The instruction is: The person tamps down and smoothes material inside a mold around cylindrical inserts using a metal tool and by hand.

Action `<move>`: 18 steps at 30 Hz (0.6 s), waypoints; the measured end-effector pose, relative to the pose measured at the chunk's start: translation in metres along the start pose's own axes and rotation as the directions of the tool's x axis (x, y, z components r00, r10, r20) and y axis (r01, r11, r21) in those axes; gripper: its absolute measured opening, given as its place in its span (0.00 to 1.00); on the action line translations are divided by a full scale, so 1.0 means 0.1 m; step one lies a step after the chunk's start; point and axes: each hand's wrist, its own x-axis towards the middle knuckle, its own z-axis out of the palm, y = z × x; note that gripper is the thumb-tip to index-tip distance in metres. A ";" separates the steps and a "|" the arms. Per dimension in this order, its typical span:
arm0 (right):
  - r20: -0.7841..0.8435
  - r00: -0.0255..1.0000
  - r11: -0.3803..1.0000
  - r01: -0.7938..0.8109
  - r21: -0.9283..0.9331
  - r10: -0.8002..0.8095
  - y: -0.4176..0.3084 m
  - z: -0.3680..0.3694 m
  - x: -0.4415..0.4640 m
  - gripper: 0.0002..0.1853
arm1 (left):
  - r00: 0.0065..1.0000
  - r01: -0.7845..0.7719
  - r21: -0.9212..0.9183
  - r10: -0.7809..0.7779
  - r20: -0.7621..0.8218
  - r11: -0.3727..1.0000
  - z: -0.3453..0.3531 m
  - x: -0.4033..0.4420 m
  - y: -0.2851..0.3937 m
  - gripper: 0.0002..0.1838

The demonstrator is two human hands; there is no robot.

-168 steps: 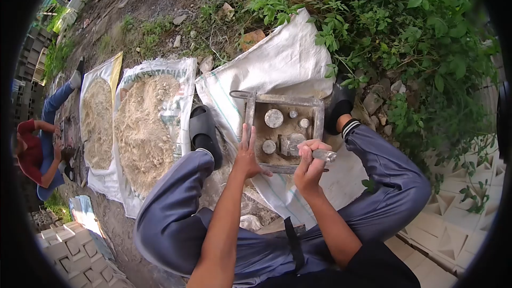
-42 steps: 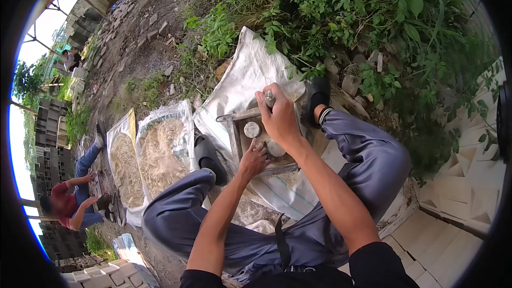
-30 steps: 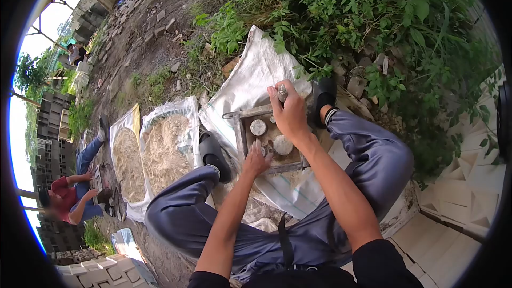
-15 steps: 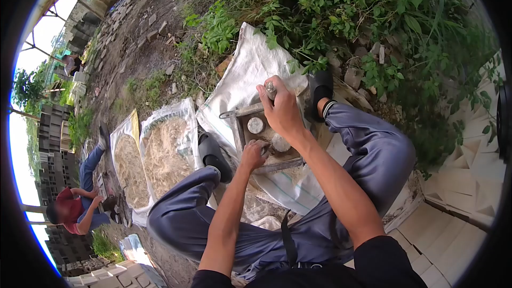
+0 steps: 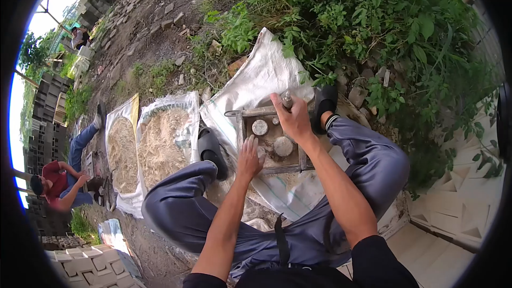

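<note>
A shallow wooden frame (image 5: 277, 169) lies on a white woven sack (image 5: 261, 69) between my feet. Inside it are two round pale discs, one toward the upper left (image 5: 260, 127) and a larger one (image 5: 283, 146) lower down, amid grey-brown powder. My right hand (image 5: 296, 120) is wrapped around a short grey rod-like piece (image 5: 287, 100) at the frame's upper right; its lower end is hidden by my hand. My left hand (image 5: 249, 160) rests over the frame's left part beside the discs, fingers stretched out, with nothing visible in it.
Two open sacks of pale shavings, one with printing (image 5: 165, 144) and one farther left (image 5: 122, 152), lie left of my shoe (image 5: 213, 152). A person in a red shirt (image 5: 53, 181) sits at far left. Leafy plants (image 5: 362, 21) grow ahead; pale carved blocks (image 5: 458, 192) stand right.
My left hand has gone from curled fingers to fingers stretched out. My right hand still grips the grey piece, now nearer the frame's right side. The camera view has shifted slightly.
</note>
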 end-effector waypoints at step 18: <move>0.278 0.961 0.995 0.014 -0.099 0.014 0.04 0.62 -0.65 0.08 | 0.963 0.235 -0.163 -0.207 0.172 0.958 0.01 -0.25 -0.34 0.89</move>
